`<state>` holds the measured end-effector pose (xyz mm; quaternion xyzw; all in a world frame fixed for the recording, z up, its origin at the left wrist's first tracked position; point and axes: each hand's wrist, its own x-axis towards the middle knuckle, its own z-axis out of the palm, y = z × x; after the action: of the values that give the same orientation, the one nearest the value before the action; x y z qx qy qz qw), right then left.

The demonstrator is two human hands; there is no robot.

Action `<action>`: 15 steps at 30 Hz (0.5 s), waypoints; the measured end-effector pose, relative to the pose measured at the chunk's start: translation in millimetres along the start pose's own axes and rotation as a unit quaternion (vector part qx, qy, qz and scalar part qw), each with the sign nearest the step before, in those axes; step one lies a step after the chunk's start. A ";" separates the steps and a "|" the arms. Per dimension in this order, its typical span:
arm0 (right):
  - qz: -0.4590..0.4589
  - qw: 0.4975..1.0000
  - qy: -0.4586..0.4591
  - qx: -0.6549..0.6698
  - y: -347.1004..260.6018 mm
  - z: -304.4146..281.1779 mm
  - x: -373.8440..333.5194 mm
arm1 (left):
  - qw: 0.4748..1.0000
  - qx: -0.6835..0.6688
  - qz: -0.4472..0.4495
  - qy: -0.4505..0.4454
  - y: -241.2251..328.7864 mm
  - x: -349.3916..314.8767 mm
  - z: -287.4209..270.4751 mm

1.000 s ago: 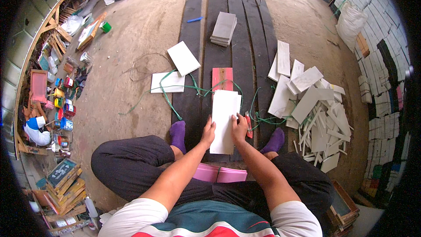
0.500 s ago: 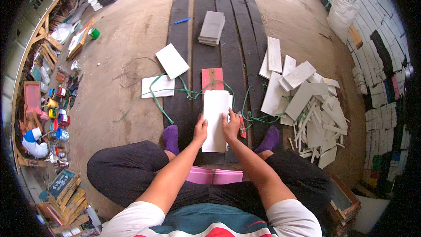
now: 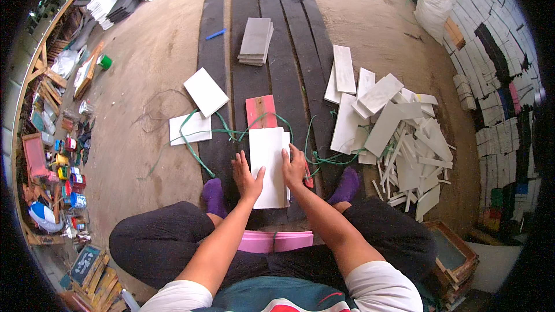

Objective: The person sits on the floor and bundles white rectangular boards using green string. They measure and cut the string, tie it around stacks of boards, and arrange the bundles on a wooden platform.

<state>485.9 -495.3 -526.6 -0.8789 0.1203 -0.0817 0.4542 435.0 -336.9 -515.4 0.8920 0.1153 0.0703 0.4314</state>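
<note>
Between my purple-socked feet lies a stack of long white rectangular sheets point(image 3: 267, 167), its pieces slightly offset along the right side. My left hand point(image 3: 248, 179) is at the stack's left edge, fingers stretched and apart, the thumb near the top sheet. Against the right edge rests my right hand point(image 3: 293, 167), its fingers extended rather than wrapped round it. A pink-red board point(image 3: 261, 108) shows beyond the stack's far end. Green cord point(image 3: 196, 149) runs loosely across from left to right, partly hidden by the sheets. Bundled pink sheets point(image 3: 277, 241) lie close to my lap.
Dark planks point(image 3: 277, 81) carry a grey sheet stack point(image 3: 255, 40) and a blue tool-like object point(image 3: 215, 34). Two white sheets point(image 3: 206, 92) lie on the left. A large heap of white offcuts point(image 3: 410, 162) sits at right. Paint cans point(image 3: 77, 182) line the far left.
My left hand has loosened from the stack's left edge and spread its fingers. My right hand has shifted to the right edge. The whole view has moved slightly, carrying the scene leftward.
</note>
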 end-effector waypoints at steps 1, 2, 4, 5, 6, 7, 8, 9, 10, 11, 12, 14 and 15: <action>-0.023 0.998 0.055 -0.001 13.2 -0.7 13.3 | 0.994 0.100 0.036 -0.010 31.0 1.3 -11.2; 0.000 0.998 0.064 0.000 15.3 -5.6 25.3 | 0.977 0.202 0.066 -0.013 46.3 3.4 -17.2; 0.009 0.995 0.080 -0.062 19.9 -19.7 51.8 | 0.960 0.245 0.130 -0.045 48.0 11.0 -7.4; 0.010 0.990 0.107 -0.087 34.3 -25.3 66.1 | 0.949 0.268 0.150 -0.072 55.2 15.3 1.1; 0.035 0.988 0.096 -0.115 31.0 -36.3 77.6 | 0.936 0.295 0.165 -0.095 58.3 18.6 6.3; 0.048 0.985 0.087 -0.140 42.0 -40.7 88.7 | 0.936 0.286 0.161 -0.125 57.9 20.3 10.8; 0.063 0.981 0.082 -0.166 53.3 -48.2 100.8 | 0.934 0.289 0.158 -0.136 57.1 21.6 16.5; 0.099 0.975 0.049 -0.194 53.3 -56.7 112.4 | 0.933 0.293 0.152 -0.146 54.2 20.9 21.2; 0.088 0.970 0.048 -0.223 57.3 -60.6 122.7 | 0.931 0.297 0.145 -0.156 51.2 20.4 25.4; 0.079 0.963 0.046 -0.253 63.2 -65.3 130.8 | 0.932 0.292 0.144 -0.159 54.1 20.1 25.1; 0.069 0.955 0.044 -0.284 68.3 -69.2 139.6 | 0.928 0.303 0.134 -0.169 57.1 20.4 24.8; 0.051 0.950 0.048 -0.303 79.0 -71.8 160.2 | 0.920 0.325 0.113 -0.188 64.1 22.5 22.1; 0.034 0.946 0.056 -0.317 85.0 -70.6 170.3 | 0.920 0.323 0.111 -0.190 65.2 22.3 21.8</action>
<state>619.5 -646.4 -549.8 -0.9670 0.1949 -0.0726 0.1472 470.8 -386.6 -477.1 0.9866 -0.0524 -0.0942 0.1228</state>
